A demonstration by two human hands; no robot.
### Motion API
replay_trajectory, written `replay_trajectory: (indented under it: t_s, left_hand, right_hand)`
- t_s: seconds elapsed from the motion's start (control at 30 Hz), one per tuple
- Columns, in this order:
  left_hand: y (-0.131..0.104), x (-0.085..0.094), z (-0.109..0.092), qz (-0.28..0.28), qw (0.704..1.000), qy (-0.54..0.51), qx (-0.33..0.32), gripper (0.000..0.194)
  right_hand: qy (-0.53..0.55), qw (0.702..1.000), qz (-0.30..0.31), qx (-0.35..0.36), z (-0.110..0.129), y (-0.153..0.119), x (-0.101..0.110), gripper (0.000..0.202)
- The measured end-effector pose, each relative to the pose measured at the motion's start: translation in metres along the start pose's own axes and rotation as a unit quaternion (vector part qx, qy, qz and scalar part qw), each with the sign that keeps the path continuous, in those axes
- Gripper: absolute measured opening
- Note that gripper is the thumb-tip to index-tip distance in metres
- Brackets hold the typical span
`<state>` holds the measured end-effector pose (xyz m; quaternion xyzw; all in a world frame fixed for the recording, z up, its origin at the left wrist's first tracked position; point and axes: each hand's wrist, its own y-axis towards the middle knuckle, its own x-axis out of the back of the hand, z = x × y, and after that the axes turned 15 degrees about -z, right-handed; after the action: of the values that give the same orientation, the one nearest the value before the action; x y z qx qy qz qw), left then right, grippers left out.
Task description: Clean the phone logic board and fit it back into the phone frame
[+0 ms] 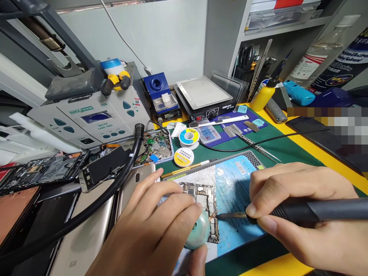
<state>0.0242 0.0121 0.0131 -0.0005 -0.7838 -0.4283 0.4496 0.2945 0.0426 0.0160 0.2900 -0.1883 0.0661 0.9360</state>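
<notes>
**Iron tip on the PCB, both hands busy!**

And here we are: L hand (161, 218) is curled round a pale green spool (198, 232), fingers over the top, thumb below, nearly closed on it. A copper-coloured strand (213, 216) runs from the spool to the PCB (214, 199), which lies on the L part of a blue-and-white pad (235, 184), mostly on the white side, partly hidden by the fingers.

From the R comes R hand (304, 184), pinched shut on the soldering iron (324, 211), its tip meeting the strand at the PCB's R edge (tight spot, that).

Just past the pad's far edge: a gold pen-like tool (189, 168), a round yellow-labelled tin (184, 157) & a solder reel (195, 134). Tweezers (258, 147) lie near the pad's far R corner, w/ a white-handled brush (230, 121) farther back, by the hot plate (205, 92).
</notes>
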Motion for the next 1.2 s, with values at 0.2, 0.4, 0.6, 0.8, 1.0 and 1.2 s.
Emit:
replay_trajectory:
  t_s: [0.2,0.4,0.6,0.8,1.0,1.2]
  left_hand:
    - [-0.014,0.005,0.007,0.014,1.000,-0.013,-0.018,0.035]
    - [-0.012,0.005,0.010,0.025,0.999,-0.026,-0.024,0.030]
    - [-0.006,0.010,0.006,-0.051,0.992,-0.111,0.024,0.036]
    - [-0.008,0.023,0.023,-0.104,0.956,-0.159,0.225,0.039]
    - [-0.005,0.017,0.040,-0.187,0.889,-0.250,0.336,0.047]
    - [-0.003,0.009,0.055,-0.207,0.821,-0.343,0.407,0.045]
  right_hand:
    - [0.006,1.000,-0.002,0.002,0.002,0.000,-0.002,0.017]
    - [0.107,0.985,-0.019,-0.136,-0.007,0.004,0.004,0.013]
    - [0.267,0.896,-0.068,-0.348,-0.028,0.018,0.003,0.034]
    - [0.261,0.902,-0.070,-0.335,-0.039,0.039,0.004,0.051]
    - [0.200,0.919,-0.084,-0.330,-0.049,0.045,0.008,0.031]
    - [0.093,0.943,-0.096,-0.304,-0.044,0.117,-0.007,0.032]
